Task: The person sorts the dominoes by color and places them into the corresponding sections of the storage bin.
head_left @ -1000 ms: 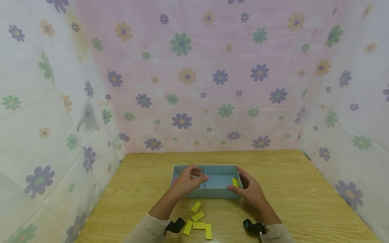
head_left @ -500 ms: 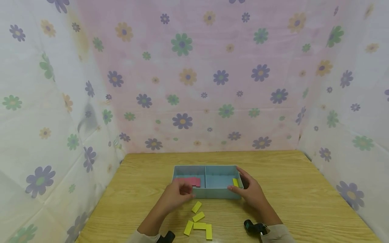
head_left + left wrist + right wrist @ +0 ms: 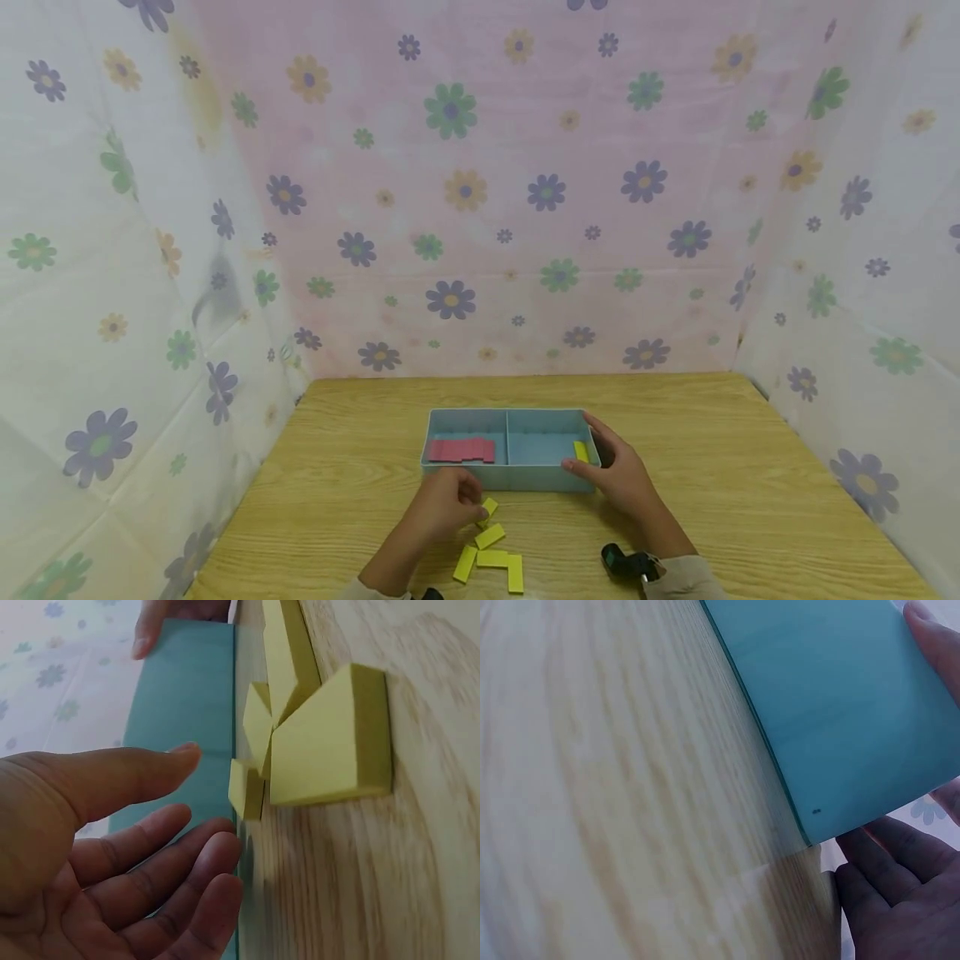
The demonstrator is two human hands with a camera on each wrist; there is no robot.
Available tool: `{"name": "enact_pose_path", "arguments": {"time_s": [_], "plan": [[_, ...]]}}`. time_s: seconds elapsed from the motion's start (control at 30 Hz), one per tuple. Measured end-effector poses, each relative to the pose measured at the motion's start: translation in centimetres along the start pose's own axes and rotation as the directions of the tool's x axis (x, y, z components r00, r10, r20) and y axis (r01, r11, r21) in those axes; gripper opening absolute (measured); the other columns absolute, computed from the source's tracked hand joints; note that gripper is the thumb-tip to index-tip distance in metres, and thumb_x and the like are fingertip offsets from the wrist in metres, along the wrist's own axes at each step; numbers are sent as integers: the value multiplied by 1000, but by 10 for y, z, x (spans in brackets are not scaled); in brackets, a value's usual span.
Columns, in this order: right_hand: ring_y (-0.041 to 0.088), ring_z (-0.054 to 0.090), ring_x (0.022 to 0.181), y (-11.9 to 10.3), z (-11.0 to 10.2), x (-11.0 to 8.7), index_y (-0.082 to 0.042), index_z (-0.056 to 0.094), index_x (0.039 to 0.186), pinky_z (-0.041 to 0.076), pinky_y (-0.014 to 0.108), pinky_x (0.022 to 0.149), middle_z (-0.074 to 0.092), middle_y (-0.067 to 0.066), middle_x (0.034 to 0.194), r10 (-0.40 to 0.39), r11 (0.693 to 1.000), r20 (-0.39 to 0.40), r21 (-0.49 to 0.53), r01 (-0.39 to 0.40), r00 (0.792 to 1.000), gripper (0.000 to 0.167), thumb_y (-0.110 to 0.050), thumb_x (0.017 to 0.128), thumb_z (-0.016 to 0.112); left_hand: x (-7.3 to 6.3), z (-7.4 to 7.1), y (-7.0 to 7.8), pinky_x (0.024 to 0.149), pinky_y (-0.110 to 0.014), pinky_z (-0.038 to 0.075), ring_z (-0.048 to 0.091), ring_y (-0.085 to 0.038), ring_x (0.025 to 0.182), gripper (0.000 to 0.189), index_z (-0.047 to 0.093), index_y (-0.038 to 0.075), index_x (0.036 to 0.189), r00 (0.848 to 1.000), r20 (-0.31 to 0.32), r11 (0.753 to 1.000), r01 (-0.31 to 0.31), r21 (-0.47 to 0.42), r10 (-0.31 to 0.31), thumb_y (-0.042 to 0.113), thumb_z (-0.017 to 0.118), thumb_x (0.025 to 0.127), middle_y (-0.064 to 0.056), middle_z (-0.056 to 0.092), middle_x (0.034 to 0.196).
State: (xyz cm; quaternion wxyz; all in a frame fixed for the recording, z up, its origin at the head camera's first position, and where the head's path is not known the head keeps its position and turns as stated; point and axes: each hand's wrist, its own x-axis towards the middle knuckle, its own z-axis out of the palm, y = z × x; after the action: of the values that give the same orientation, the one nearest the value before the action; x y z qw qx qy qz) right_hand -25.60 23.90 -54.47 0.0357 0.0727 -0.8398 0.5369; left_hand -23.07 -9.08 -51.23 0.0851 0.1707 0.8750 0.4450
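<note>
A light-blue box (image 3: 517,478) with two compartments stands on the table. My right hand (image 3: 626,475) grips its right end, thumb at the front rim and fingers along the side. Pink rectangular blocks (image 3: 461,451) lie in the left compartment, and a yellow block (image 3: 581,451) is at the right end of the other. In front of the box, my left hand (image 3: 446,504) is beside the farthest loose yellow block (image 3: 491,505), partly covering it. The left wrist view shows thumb and fingers apart, holding nothing, with yellow blocks (image 3: 322,739) just beyond.
More yellow blocks (image 3: 490,536) lie scattered on the wooden table (image 3: 712,467) toward the person, two of them meeting in an L (image 3: 515,573). Flower-patterned cloth (image 3: 495,208) hangs behind the table and on both sides.
My left hand has left the box's left compartment, drawn back over the front wall and come down beside the farthest loose yellow block. The pink blocks are uncovered. My right hand stays put.
</note>
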Motion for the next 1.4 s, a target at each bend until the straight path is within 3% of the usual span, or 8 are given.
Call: {"name": "enact_pose_path", "arguments": {"time_s": [0.33,0.6,1.4], "plan": [[38,27,156,-2,0,1,-35,28,164,33,61,120,27,11,170,-22,1000,11,4,22,1000,92,-48,88,80,1,5,8,72,-33,59,67,-15,83,23,75,1,97,1000,1,999,3,36,-3,4,87,78,-6,73,92],[37,26,156,0,0,1,-36,28,164,33,59,121,26,10,170,-4,1000,12,8,4,1000,93,-50,88,80,1,6,7,69,-27,56,64,-9,79,23,77,4,94,999,-26,992,-18,124,22,5,88,75,-1,73,87],[37,27,156,7,1,2,-36,28,163,34,59,120,26,11,170,-8,1000,4,-1,8,1000,93,-52,87,79,5,15,11,65,-26,52,59,-8,77,21,77,14,89,999,18,988,42,149,-45,2,88,76,6,68,83]]}}
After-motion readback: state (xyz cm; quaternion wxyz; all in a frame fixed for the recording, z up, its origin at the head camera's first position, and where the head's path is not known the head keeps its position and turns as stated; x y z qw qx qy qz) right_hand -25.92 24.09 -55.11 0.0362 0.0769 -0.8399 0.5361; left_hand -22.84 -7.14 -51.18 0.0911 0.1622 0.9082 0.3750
